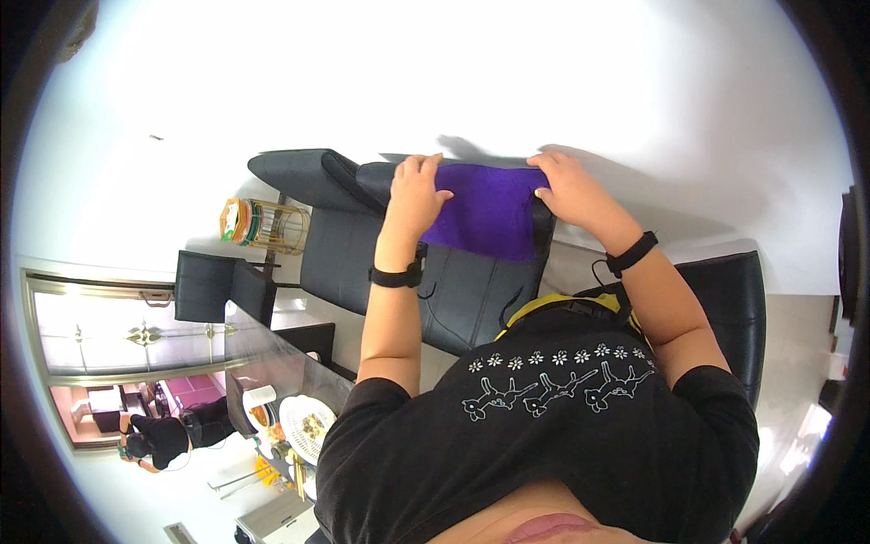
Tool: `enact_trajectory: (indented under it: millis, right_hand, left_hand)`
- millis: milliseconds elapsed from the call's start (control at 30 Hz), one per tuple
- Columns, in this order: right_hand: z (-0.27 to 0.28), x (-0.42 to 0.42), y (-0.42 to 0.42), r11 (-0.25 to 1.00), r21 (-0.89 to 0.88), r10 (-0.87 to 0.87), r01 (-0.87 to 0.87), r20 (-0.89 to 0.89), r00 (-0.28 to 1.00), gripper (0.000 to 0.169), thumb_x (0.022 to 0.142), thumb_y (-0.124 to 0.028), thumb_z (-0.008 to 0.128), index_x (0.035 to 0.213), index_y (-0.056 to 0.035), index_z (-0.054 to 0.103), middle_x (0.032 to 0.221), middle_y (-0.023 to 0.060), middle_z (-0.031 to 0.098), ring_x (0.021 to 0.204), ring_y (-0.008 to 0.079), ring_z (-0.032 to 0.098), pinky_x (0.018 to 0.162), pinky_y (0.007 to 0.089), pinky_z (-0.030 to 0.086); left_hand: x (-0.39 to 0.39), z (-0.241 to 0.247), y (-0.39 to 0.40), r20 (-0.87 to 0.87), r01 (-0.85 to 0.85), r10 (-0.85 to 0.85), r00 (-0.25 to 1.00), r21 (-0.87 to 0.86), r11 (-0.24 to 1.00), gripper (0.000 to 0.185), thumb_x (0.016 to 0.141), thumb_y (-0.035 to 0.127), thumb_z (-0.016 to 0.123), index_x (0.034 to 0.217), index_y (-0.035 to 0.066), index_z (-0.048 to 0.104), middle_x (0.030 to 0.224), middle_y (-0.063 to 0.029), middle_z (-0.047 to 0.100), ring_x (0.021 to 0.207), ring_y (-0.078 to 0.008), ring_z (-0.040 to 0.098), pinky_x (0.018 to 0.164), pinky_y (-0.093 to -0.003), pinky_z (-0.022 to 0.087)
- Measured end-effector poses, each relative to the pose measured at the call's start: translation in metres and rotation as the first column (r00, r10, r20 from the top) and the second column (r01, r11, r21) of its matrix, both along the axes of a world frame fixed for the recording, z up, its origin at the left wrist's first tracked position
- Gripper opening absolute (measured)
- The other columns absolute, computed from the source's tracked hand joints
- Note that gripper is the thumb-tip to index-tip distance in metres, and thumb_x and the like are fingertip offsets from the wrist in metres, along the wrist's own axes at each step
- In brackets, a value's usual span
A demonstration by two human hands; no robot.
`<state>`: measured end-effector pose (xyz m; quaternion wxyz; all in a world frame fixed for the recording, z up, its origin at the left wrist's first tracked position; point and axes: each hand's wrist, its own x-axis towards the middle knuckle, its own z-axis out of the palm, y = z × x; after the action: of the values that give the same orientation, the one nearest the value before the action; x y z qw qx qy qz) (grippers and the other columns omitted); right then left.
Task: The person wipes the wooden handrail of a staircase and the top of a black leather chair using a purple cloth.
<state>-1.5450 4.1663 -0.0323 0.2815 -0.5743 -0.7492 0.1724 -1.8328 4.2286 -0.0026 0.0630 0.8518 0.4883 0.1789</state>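
Observation:
A purple cloth (pixel 486 211) lies spread over the backrest of a black padded chair (pixel 455 292), its lower edge hanging towards the seat. My left hand (pixel 416 197) grips the cloth's upper left side, thumb in front and fingers over the top edge. At the upper right corner my right hand (pixel 567 187) holds the cloth the same way, with its thumb at the cloth's side edge. What the fingertips do behind the top edge is partly hidden. Both wrists wear black straps.
More black chairs (pixel 224 285) stand at left and another (pixel 727 306) at right. A stack of round stools (pixel 265 224) is by the white wall (pixel 476 75). A glass-topped table (pixel 285 353) bears a white basket (pixel 289 425) with food. Another person (pixel 166 435) is at the far left.

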Motion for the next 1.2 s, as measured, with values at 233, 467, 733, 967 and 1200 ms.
enact_trajectory:
  millis: [233, 467, 733, 967, 1200]
  right_hand:
    - [-0.027, -0.02, 0.001, 0.971, -0.173, 0.158, -0.164, -0.046, 0.986, 0.053, 0.087, -0.014, 0.072, 0.136, -0.0033, 0.055, 0.142, 0.0238, 0.052, 0.13, 0.0414, 0.052, 0.11, 0.047, 0.044]
    - [-0.058, -0.048, 0.0, 0.968, -0.214, 0.19, -0.133, 0.272, 0.943, 0.069, 0.091, -0.032, 0.071, 0.152, -0.0102, 0.045, 0.156, 0.0287, 0.038, 0.14, 0.0458, 0.042, 0.118, 0.0506, 0.035]
    - [-0.057, -0.066, 0.005, 0.961, -0.277, 0.098, -0.006, 0.319, 0.943, 0.066, 0.096, -0.031, 0.065, 0.155, -0.0178, 0.04, 0.156, 0.0315, 0.036, 0.136, 0.0526, 0.044, 0.116, 0.0537, 0.036]
    - [-0.049, -0.099, 0.036, 0.947, -0.289, 0.243, -0.141, 0.351, 0.904, 0.056, 0.101, -0.018, 0.049, 0.156, -0.0232, 0.04, 0.157, 0.0318, 0.034, 0.139, 0.0543, 0.041, 0.119, 0.0553, 0.033]
    - [-0.055, -0.16, 0.082, 0.897, -0.167, 0.439, -0.41, 0.449, 0.778, 0.053, 0.099, -0.015, 0.052, 0.151, -0.0219, 0.051, 0.162, 0.0284, 0.027, 0.147, 0.0544, 0.029, 0.123, 0.0558, 0.024]
  left_hand:
    - [0.017, -0.102, -0.006, -0.066, 0.078, -0.092, 0.994, -0.179, 0.981, 0.062, 0.095, 0.036, 0.066, 0.151, 0.016, 0.046, 0.16, -0.012, 0.039, 0.152, -0.0403, 0.024, 0.122, -0.0656, 0.012]
    - [0.014, -0.129, -0.004, 0.023, 0.085, -0.086, 0.996, 0.037, 0.996, 0.054, 0.096, 0.031, 0.065, 0.147, 0.018, 0.052, 0.153, -0.0113, 0.044, 0.149, -0.0379, 0.029, 0.122, -0.063, 0.012]
    - [0.016, -0.127, 0.011, 0.173, -0.326, 0.307, 0.936, 0.099, 0.94, 0.042, 0.089, 0.029, 0.073, 0.13, 0.024, 0.068, 0.14, -0.012, 0.057, 0.137, -0.0348, 0.043, 0.113, -0.0566, 0.029]
    - [-0.013, -0.107, 0.046, 0.287, -0.231, 0.217, 0.933, 0.018, 0.973, 0.011, 0.084, 0.013, 0.074, 0.093, 0.014, 0.078, 0.099, -0.009, 0.073, 0.098, -0.029, 0.069, 0.089, -0.0437, 0.052]
    - [-0.112, -0.097, 0.105, 0.18, -0.416, 0.382, 0.906, 0.219, 0.883, 0.011, 0.086, 0.012, 0.07, 0.092, 0.012, 0.079, 0.096, -0.0103, 0.07, 0.093, -0.0307, 0.068, 0.083, -0.0441, 0.052]
